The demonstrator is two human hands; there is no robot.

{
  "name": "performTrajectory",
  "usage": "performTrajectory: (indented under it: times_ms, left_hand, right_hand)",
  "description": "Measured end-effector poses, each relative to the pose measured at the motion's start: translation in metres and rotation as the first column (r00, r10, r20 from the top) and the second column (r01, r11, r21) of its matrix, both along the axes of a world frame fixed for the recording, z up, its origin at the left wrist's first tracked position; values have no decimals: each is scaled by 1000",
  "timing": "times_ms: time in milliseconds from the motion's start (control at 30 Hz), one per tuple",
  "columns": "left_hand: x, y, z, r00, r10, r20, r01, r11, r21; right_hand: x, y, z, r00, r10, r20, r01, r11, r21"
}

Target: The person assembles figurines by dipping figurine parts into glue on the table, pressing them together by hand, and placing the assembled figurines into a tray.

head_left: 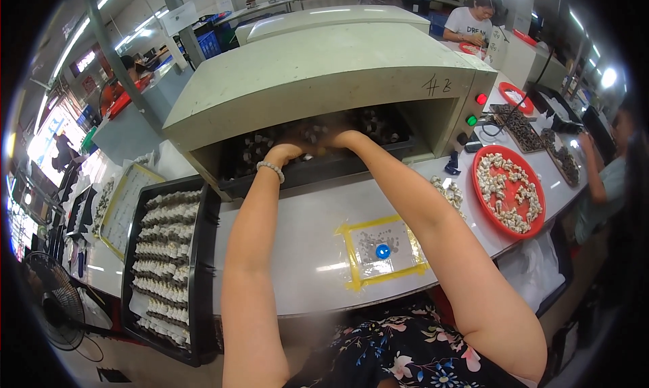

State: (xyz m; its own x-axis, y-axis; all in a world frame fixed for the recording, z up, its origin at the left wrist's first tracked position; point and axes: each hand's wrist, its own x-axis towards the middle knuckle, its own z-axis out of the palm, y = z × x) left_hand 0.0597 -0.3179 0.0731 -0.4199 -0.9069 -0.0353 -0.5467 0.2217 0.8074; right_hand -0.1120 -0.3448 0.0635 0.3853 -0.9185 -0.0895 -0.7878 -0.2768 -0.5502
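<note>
Both arms reach forward into the wide opening of a pale green box-shaped machine (pixel 304 77). Inside it lies a black tray (pixel 338 174) with small dark and white parts scattered in it. My left hand (pixel 286 153), with a beaded bracelet at the wrist, is over the tray's middle. Close to its right, my right hand (pixel 346 140) bends inward over the same parts. Shadow and blur hide the fingertips of both hands, so what they touch or hold does not show.
At the left stands a black crate (pixel 206 253) with rows of white and dark parts. A red round tray (pixel 478 178) of white pieces sits at the right, near a loose white pile (pixel 449 193). A blue round object (pixel 382 251) rests inside a yellow-taped rectangle. Other people work nearby.
</note>
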Motion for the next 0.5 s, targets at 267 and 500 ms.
performTrajectory:
  times_ms: [267, 500]
  left_hand:
    - [-30, 0, 6, 946, 168, -277, -216, 964, -154]
    - [-16, 18, 11, 943, 243, -230, -305, 906, -293]
  right_hand:
    - [-3, -6, -1, 985, -172, -23, 153, 923, -353]
    - [13, 21, 17, 966, -206, 158, 258, 827, -500]
